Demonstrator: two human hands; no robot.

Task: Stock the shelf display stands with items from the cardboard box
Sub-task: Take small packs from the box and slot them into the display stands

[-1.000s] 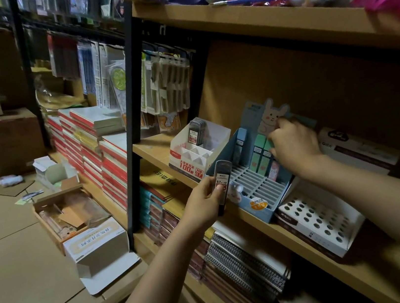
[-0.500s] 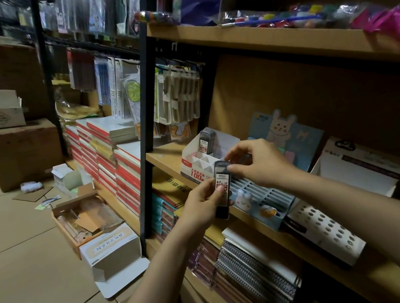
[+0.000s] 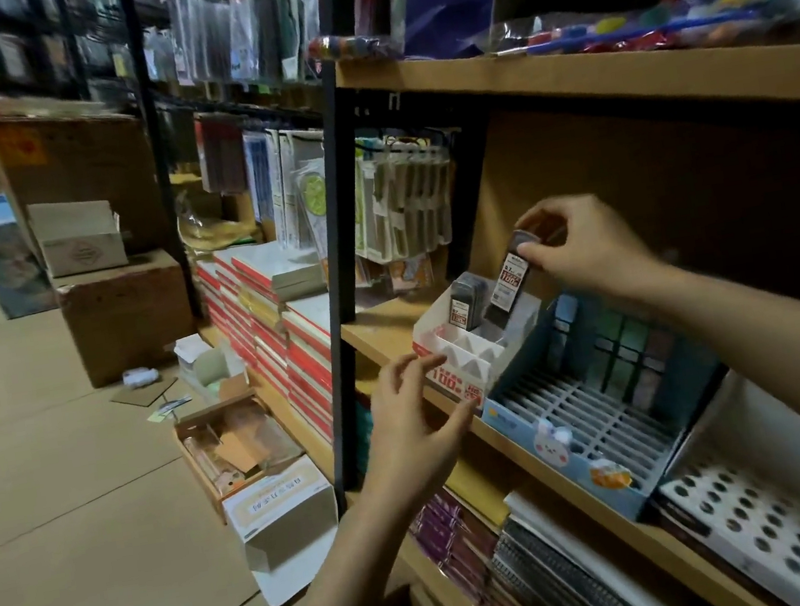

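Observation:
My right hand point(image 3: 582, 249) pinches the top of a dark lead-refill case point(image 3: 507, 284) with a red and white label, tilted over the back right of the white display stand point(image 3: 455, 372). Another dark case point(image 3: 464, 301) stands in the back of that stand. My left hand point(image 3: 414, 428) hovers with spread fingers just in front of the stand's red-printed front, holding nothing. To the right sit a blue rabbit-printed stand point(image 3: 553, 440) with a white grid and a white stand with round holes point(image 3: 784, 525). An open cardboard box point(image 3: 237, 444) lies on the floor.
A black upright post point(image 3: 337, 281) splits the shelving. Stacked red-spined books point(image 3: 276, 321) fill the left bay; notebooks point(image 3: 546, 566) lie on the shelf below. A white carton point(image 3: 279, 515) and larger brown boxes point(image 3: 124, 313) stand on the tan floor.
The dark case passed from my left hand to my right, which lifted it up and back over the white stand. My left hand let go and opened in front of the stand.

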